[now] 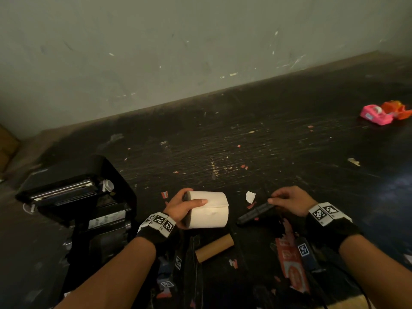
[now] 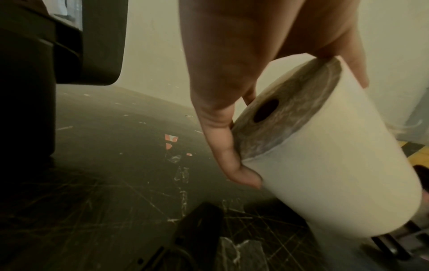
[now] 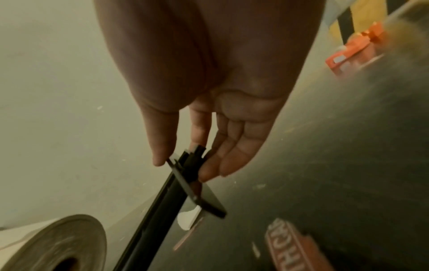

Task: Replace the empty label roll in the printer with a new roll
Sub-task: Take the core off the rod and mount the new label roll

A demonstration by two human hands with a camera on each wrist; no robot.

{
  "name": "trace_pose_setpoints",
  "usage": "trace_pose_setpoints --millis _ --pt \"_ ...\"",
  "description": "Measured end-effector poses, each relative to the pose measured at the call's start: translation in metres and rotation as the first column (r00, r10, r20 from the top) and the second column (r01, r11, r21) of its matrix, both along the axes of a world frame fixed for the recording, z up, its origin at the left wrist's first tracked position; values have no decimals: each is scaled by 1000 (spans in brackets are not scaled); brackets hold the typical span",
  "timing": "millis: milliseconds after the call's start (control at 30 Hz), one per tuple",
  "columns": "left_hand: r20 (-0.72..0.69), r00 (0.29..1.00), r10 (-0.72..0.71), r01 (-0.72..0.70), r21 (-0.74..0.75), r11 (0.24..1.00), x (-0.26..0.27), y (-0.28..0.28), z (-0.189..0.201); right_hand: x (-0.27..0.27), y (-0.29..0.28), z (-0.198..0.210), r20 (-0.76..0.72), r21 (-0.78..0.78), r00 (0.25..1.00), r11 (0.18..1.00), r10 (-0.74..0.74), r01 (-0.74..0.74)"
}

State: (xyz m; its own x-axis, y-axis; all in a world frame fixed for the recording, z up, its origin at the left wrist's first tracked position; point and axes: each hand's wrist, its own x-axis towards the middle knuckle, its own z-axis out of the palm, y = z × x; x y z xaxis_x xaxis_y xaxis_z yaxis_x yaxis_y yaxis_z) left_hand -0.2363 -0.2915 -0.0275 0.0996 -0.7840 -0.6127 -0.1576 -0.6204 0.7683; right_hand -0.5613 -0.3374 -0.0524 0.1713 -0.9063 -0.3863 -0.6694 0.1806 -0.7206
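My left hand grips a full white label roll lying sideways above the table; the roll shows its dark core hole in the left wrist view, with thumb and fingers around its end. My right hand pinches the end of a black spindle that points left toward the roll. The spindle carries a flat black flange in the right wrist view, and the roll sits at the lower left there. The black printer stands open at the left. An empty brown cardboard core lies near me.
A pink tape dispenser and an orange object sit at the far right. Red and white label scraps litter the scratched black table. An orange printed packet and black straps lie at the near edge. A grey wall runs behind.
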Motion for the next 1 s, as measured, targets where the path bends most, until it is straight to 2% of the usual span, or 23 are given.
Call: trace_pose_setpoints --millis 67,200,400,533,733,1000 --pt "-8 1000 -2 2 -20 1000 1 1 0 -4 -1 5 -28 -68 1000 998 -8 6" --pt "-14 1000 -11 10 -84 996 1 4 3 -9 0 21 17 -188 997 979 -77 79" --pt "-44 999 16 -27 -247 969 7 4 24 1 0 38 251 -258 957 943 -146 211" --pt "-112 993 22 -62 -366 929 6 6 45 19 5 54 369 -282 924 934 -104 218" --pt "-200 979 36 -125 -452 883 8 18 72 32 14 77 500 -299 864 924 -62 239" --pt "-313 950 -1 -153 -467 871 32 38 86 41 28 106 490 -379 868 916 78 131"
